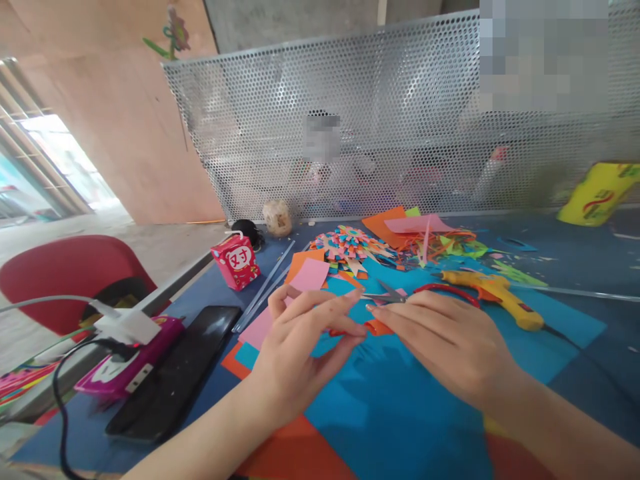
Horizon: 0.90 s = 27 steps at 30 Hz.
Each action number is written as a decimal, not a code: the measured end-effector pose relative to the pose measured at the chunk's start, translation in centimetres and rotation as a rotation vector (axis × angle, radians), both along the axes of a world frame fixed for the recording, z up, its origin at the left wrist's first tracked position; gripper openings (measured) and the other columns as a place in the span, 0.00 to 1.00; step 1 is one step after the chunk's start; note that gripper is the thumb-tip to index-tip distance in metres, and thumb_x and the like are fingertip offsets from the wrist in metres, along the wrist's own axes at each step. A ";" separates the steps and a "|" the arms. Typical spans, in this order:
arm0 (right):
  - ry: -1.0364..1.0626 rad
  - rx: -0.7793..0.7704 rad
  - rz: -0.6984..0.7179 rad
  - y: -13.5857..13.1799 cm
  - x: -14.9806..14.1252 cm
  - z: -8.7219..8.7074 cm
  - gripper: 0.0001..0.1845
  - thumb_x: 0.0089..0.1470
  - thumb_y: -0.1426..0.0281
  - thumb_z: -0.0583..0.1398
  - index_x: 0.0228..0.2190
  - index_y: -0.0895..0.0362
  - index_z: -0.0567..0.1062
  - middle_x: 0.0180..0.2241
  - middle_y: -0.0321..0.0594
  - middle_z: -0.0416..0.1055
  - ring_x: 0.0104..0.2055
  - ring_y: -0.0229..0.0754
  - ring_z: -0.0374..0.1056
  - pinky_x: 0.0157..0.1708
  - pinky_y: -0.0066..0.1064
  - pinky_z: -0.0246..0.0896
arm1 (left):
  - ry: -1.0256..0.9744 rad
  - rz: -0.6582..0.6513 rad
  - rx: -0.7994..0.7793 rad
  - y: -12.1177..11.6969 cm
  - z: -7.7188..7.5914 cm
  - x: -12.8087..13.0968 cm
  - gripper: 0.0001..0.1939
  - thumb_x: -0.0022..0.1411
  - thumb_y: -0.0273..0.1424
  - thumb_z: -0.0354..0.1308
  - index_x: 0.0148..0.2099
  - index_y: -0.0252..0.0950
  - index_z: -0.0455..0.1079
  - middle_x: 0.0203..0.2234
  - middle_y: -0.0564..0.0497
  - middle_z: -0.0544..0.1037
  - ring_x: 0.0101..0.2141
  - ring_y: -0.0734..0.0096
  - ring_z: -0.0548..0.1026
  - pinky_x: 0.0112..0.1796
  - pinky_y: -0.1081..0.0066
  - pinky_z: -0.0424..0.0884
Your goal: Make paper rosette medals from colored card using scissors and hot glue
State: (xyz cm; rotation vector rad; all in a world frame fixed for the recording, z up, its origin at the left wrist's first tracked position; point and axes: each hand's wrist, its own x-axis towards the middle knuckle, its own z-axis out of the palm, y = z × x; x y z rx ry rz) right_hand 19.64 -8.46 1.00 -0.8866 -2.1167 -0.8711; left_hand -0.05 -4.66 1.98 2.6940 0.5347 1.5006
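My left hand [300, 340] is closed, thumb and fingertips pinching one end of a small strip of orange paper [379, 328]. Opposite it, my right hand [450, 340] pinches the strip's other end, which looks curled. Just beyond my right fingers are scissors [394, 293] with grey blades and red handles, partly hidden by that hand. Whether the hand touches them I cannot tell. Beneath both hands spreads blue paper [400, 413], with orange paper [295, 453] under its near edge.
Behind the hands lies a heap of fringed multicolour paper pieces [350, 247]. A yellow glue gun [493, 293] with a cord rests at right. Toward the left are a red drink carton [236, 260], clear glue sticks [265, 287], a black phone [175, 373] and a purple power strip [133, 373].
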 end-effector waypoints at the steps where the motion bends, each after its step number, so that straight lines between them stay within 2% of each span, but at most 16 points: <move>1: -0.001 0.014 -0.005 0.0 0.0 0.2 0.11 0.53 0.79 0.53 0.37 0.62 0.72 0.32 0.40 0.75 0.32 0.41 0.68 0.32 0.34 0.67 | -0.035 -0.038 -0.080 0.0 0.1 0.0 0.23 0.50 0.20 0.59 0.48 0.39 0.61 0.26 0.56 0.77 0.30 0.71 0.72 0.38 0.62 0.61; 4: -0.010 0.043 -0.002 -0.2 -0.1 0.5 0.11 0.53 0.80 0.53 0.36 0.63 0.73 0.32 0.40 0.75 0.31 0.40 0.67 0.31 0.33 0.67 | -0.228 -0.182 -0.330 0.2 0.3 0.1 0.23 0.50 0.21 0.59 0.49 0.37 0.60 0.24 0.54 0.76 0.30 0.70 0.73 0.36 0.63 0.67; 7: -0.045 0.060 -0.020 -0.3 -0.1 0.4 0.11 0.53 0.80 0.53 0.36 0.63 0.73 0.32 0.40 0.75 0.31 0.40 0.67 0.32 0.33 0.66 | -0.374 -0.275 -0.464 0.5 0.3 0.2 0.20 0.50 0.24 0.59 0.47 0.36 0.63 0.22 0.53 0.75 0.28 0.70 0.74 0.35 0.65 0.71; 12: -0.129 0.105 -0.111 -0.2 -0.1 0.1 0.11 0.51 0.78 0.55 0.38 0.62 0.73 0.33 0.38 0.75 0.32 0.42 0.67 0.31 0.34 0.65 | -0.626 -0.370 -0.429 0.5 0.9 -0.5 0.15 0.49 0.27 0.62 0.41 0.42 0.66 0.19 0.59 0.73 0.22 0.76 0.72 0.34 0.65 0.73; 14: -0.147 0.123 -0.133 -0.1 -0.1 0.1 0.11 0.51 0.78 0.56 0.37 0.62 0.74 0.32 0.37 0.75 0.32 0.42 0.67 0.29 0.33 0.65 | -0.740 -0.369 -0.410 0.4 1.6 -1.0 0.14 0.47 0.28 0.63 0.38 0.43 0.67 0.19 0.63 0.73 0.21 0.79 0.70 0.32 0.68 0.73; 16: -0.145 0.130 -0.143 0.0 -0.1 0.1 0.11 0.51 0.78 0.55 0.37 0.62 0.74 0.32 0.37 0.75 0.31 0.42 0.66 0.27 0.33 0.64 | -0.777 -0.331 -0.360 0.4 2.0 -1.4 0.13 0.49 0.25 0.61 0.38 0.44 0.68 0.21 0.65 0.73 0.23 0.80 0.69 0.35 0.69 0.72; 18: -0.138 0.116 -0.147 0.0 -0.1 0.1 0.11 0.52 0.78 0.54 0.37 0.62 0.74 0.32 0.38 0.75 0.30 0.41 0.66 0.27 0.32 0.64 | -0.675 -0.263 -0.285 0.4 1.9 -1.5 0.17 0.50 0.21 0.59 0.42 0.43 0.67 0.23 0.64 0.75 0.28 0.77 0.71 0.39 0.68 0.70; 21: -0.119 0.099 -0.133 -0.1 -0.3 0.2 0.12 0.53 0.79 0.52 0.37 0.62 0.74 0.31 0.38 0.75 0.30 0.40 0.66 0.28 0.32 0.64 | -0.306 -0.103 -0.238 0.5 1.1 -1.2 0.22 0.46 0.20 0.62 0.44 0.40 0.66 0.29 0.57 0.77 0.36 0.69 0.72 0.42 0.64 0.67; 23: -0.095 0.105 -0.112 -0.2 -0.3 0.3 0.12 0.54 0.78 0.52 0.36 0.62 0.74 0.30 0.38 0.75 0.30 0.39 0.65 0.29 0.32 0.63 | -0.061 -0.036 -0.142 0.5 0.4 -0.7 0.19 0.46 0.22 0.63 0.42 0.39 0.66 0.33 0.53 0.76 0.38 0.67 0.72 0.41 0.64 0.66; 25: -0.076 0.111 -0.093 -0.4 -0.4 0.3 0.12 0.54 0.78 0.52 0.35 0.62 0.74 0.29 0.38 0.75 0.30 0.39 0.65 0.29 0.32 0.63 | 0.059 -0.016 -0.017 0.4 0.0 -0.2 0.19 0.47 0.22 0.62 0.42 0.38 0.65 0.32 0.53 0.77 0.37 0.68 0.72 0.39 0.65 0.65; 27: -0.065 0.119 -0.076 -0.4 -0.4 0.4 0.11 0.53 0.78 0.52 0.35 0.62 0.74 0.29 0.37 0.75 0.29 0.39 0.65 0.29 0.32 0.63 | 0.080 -0.011 0.076 0.4 -0.1 0.0 0.20 0.48 0.20 0.60 0.44 0.37 0.63 0.29 0.54 0.77 0.35 0.69 0.72 0.38 0.65 0.64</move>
